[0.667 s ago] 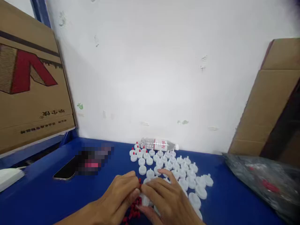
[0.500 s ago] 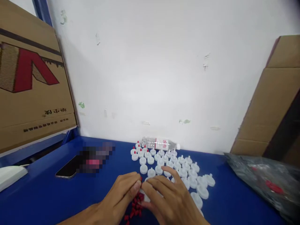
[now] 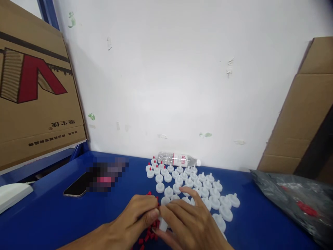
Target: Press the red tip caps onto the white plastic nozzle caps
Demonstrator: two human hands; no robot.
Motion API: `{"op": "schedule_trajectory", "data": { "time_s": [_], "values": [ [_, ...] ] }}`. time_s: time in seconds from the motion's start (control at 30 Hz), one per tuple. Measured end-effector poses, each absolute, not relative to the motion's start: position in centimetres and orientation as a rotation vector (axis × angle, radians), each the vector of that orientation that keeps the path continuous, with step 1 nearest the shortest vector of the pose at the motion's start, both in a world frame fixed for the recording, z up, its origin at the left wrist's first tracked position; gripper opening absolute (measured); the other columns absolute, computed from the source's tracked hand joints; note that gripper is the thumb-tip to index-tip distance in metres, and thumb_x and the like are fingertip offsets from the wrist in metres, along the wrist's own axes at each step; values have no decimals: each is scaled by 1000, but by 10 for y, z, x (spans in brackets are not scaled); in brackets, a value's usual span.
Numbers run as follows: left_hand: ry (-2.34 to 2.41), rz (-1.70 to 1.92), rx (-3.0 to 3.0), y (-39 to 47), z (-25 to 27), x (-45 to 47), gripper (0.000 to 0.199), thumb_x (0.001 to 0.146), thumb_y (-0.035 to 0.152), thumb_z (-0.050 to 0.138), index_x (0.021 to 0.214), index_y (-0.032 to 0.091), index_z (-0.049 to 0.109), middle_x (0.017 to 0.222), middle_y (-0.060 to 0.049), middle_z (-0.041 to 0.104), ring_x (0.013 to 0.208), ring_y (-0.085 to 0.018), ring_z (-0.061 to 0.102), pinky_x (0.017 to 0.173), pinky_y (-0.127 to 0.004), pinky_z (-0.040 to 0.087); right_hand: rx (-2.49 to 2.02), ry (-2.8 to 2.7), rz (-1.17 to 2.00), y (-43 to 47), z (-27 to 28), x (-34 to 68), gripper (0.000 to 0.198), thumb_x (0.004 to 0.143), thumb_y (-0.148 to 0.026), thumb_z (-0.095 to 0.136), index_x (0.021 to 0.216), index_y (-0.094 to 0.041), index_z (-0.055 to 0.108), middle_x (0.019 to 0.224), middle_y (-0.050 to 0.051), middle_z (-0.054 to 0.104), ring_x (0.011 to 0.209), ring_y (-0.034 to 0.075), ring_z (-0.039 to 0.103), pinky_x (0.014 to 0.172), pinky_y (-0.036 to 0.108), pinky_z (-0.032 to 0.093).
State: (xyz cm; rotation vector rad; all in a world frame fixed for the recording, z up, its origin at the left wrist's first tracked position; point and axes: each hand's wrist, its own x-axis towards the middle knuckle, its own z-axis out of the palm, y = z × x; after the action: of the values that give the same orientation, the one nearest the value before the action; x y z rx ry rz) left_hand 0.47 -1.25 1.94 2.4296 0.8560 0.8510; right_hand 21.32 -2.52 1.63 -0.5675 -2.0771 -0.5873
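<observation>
My right hand (image 3: 191, 222) is closed around a white nozzle cap (image 3: 163, 225), mostly covered by the fingers. Thumb and forefinger of my left hand (image 3: 139, 217) pinch together at the near end of that cap, against the right fingertips; whatever is between them is hidden. Beneath both hands lies a pile of small red tip caps (image 3: 147, 236). Many white nozzle caps (image 3: 204, 192) stand on the blue table (image 3: 109, 211) beyond and right of my right hand. Several white caps with red tips (image 3: 156, 170) stand together at the back.
A clear plastic bottle (image 3: 179, 159) lies along the wall behind the caps. On the left are a phone (image 3: 75, 185), a white device (image 3: 14, 194) and a large cardboard box (image 3: 39, 114). A grey plastic bag (image 3: 288, 198) and folded cardboard (image 3: 293, 121) are on the right.
My hands stay together around the white nozzle cap, with the left pinch shifted slightly right and down. More of the cap shows between the fingers now. The view has moved a little.
</observation>
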Motion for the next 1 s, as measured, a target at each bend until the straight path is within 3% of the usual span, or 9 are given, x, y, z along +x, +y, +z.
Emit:
{"op": "schedule_trajectory", "data": {
  "time_s": [0.13,0.2,0.37,0.57,0.7,0.87,1.0],
  "values": [
    [959,979,1884,5,19,0,54,105,62,30,69,23,32,62,6,29,56,-13,27,51,-27,28,-603,-2078,-719,-19,23,233,15,102,-14,55,108,-16,69,97,4,78,84,14,72,111,39,36],
    [1049,1134,1767,19,21,-5,53,105,61,31,68,23,31,63,6,27,55,-13,24,49,-27,23,-660,-2091,-697,-14,26,250,17,101,-11,55,111,-16,68,106,6,78,90,15,73,112,41,35],
    [1287,995,2180,36,20,-9,40,105,48,42,76,21,46,72,3,46,69,-16,42,64,-29,34,-874,-2001,-561,-4,28,278,18,102,-19,58,118,-21,66,106,4,77,93,17,73,111,44,35],
    [1288,764,2437,32,18,-3,18,101,33,52,94,23,66,100,-2,64,97,-22,56,88,-36,43,-835,-2072,-439,-10,25,264,16,102,-19,55,116,-22,64,100,1,75,89,16,71,110,44,34],
    [1251,696,2433,33,16,-4,18,101,29,55,109,28,72,108,-2,64,105,-21,58,90,-34,46,-828,-2109,-409,-15,23,257,19,102,-19,53,118,-23,63,100,2,75,86,17,70,109,45,37],
    [1250,658,2456,34,12,-6,20,100,30,57,113,29,73,110,-3,66,105,-21,59,90,-34,47,-841,-2168,-405,-15,18,253,20,103,-20,52,119,-23,62,99,2,75,85,17,71,110,46,39],
    [1260,776,2464,31,16,-5,20,101,31,54,109,25,72,98,-3,66,95,-21,61,85,-34,48,-849,-2189,-411,-16,17,251,26,103,-21,51,127,-21,59,97,2,74,84,17,71,109,47,41]
  ]
}}
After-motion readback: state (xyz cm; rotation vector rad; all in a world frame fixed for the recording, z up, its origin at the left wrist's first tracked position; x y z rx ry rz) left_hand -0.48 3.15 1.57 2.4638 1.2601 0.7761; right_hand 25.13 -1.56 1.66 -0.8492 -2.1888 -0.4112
